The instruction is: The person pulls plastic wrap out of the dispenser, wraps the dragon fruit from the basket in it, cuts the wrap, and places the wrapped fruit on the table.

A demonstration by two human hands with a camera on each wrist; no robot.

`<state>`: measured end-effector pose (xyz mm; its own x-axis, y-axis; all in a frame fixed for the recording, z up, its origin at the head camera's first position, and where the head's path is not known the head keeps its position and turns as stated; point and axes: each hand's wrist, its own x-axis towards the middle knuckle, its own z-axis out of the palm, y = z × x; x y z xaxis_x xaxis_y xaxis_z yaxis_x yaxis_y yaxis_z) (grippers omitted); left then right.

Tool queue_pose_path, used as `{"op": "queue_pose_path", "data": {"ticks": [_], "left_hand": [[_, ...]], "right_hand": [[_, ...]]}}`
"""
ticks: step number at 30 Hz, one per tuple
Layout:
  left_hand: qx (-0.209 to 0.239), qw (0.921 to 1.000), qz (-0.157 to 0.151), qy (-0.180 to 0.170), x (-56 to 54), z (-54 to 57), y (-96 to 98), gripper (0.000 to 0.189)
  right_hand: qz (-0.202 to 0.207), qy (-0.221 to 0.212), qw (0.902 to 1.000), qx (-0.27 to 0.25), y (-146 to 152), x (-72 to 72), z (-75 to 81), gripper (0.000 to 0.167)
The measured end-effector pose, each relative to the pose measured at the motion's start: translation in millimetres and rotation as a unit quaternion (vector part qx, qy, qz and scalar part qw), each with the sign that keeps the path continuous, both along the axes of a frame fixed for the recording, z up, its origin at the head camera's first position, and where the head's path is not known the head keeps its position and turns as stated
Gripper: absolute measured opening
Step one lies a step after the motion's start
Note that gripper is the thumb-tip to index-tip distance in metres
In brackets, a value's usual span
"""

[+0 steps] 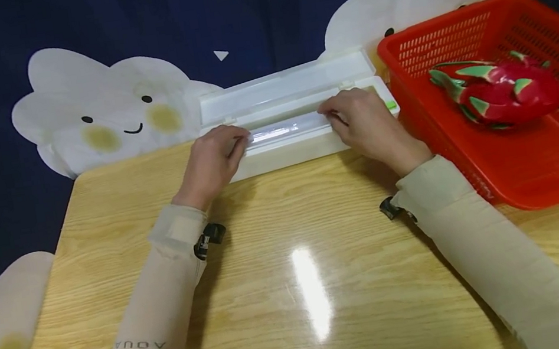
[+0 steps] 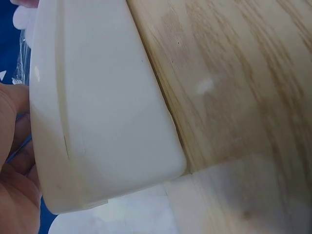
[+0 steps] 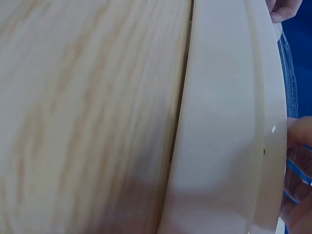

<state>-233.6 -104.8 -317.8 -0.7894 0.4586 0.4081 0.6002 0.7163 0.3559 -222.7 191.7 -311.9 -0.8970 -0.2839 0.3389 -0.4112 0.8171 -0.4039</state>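
Note:
A long white cling film dispenser box point(image 1: 290, 156) lies along the back of the table with its lid point(image 1: 286, 87) raised. Clear, shiny cling film point(image 1: 288, 128) stretches across the open box between my two hands. My left hand point(image 1: 212, 160) pinches the film near the left end, thumb and fingertips together. Toward the right end, my right hand point(image 1: 366, 123) pinches it the same way. In both wrist views the box's white front wall point(image 2: 112, 97) hides part of each hand. A small green piece point(image 1: 391, 104) sits at the box's right end.
To the right of the box stands a red plastic basket point(image 1: 477, 170) with a dragon fruit point(image 1: 514, 91) in it. The wooden table point(image 1: 275, 294) reaches toward me. Behind it hangs a dark blue cloth point(image 1: 235, 13) with white clouds.

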Motion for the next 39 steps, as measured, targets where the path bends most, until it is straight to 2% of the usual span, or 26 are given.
{"op": "queue_pose_path", "data": {"ticks": [8,28,39], "left_hand": [[0.007,0.9999,-0.003,0.012,-0.6,-4.1,-0.1,0.021],[0.018,0.9997,0.002,0.017,2.5,-4.5,-1.5,0.020],[0.031,0.9992,0.000,0.024,3.6,-4.7,-0.9,0.019]], "right_hand": [[0.001,0.015,0.9999,-0.004,1.6,2.1,-1.7,0.025],[-0.003,-0.006,1.0000,-0.003,1.3,0.5,1.1,0.027],[-0.013,0.013,0.9998,0.010,5.8,2.8,1.5,0.027]]}}
